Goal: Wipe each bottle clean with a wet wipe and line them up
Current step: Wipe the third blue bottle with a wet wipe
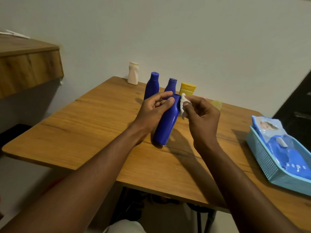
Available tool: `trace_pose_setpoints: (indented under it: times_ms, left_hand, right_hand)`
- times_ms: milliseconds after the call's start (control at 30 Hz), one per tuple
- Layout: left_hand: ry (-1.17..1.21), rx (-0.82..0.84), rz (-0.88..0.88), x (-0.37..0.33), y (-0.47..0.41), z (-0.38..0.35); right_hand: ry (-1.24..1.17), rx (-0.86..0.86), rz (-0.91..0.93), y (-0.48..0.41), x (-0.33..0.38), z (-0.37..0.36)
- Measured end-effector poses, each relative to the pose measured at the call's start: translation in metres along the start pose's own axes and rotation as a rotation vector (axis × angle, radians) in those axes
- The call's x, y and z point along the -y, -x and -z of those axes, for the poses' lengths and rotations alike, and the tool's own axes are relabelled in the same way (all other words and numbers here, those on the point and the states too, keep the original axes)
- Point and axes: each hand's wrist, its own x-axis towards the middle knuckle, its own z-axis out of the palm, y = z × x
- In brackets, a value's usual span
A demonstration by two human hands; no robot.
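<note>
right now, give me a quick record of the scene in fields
left hand: grips tilted blue bottle near its neck
right hand: pinches wet wipe against the bottle's top
tilted blue bottle: base on table
standing behind: tall blue bottle, second blue bottle, yellow bottle, white bottle
basket: right side, holds wipe pack

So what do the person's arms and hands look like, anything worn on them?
Nothing worn that shows. The left hand and right hand are bare, with no gloves, rings or watch in view. The left forearm and right forearm are bare too, with no sleeves as far as the frame reaches.
</note>
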Motion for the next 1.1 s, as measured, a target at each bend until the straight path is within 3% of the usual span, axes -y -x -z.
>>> trace_pose_setpoints:
  times_ms: [167,467,633,800,967,1100]
  left_hand:
    - [-0.049,0.089,-0.042,0.001,0.005,-0.003]
    - [-0.033,0.003,-0.057,0.0,0.002,0.003]
    - [-0.035,0.018,-0.037,0.0,0.001,0.003]
    - [0.005,0.042,-0.038,-0.005,0.004,0.004]
    - [0.086,0.011,-0.011,-0.005,0.003,0.007]
    - [0.061,0.043,-0.008,-0.003,0.003,0.003]
  right_hand:
    - [0.114,0.011,-0.011,-0.007,0.002,-0.004]
    - [0.341,0.179,-0.005,-0.036,0.028,-0.002]
    - [0.42,0.095,0.092,-0.043,0.041,-0.001]
    - [0.577,0.355,0.184,-0.032,0.048,0.0]
    - [0.639,0.336,0.306,-0.027,0.049,0.014]
    - [0.661,0.252,0.264,-0.029,0.049,0.013]
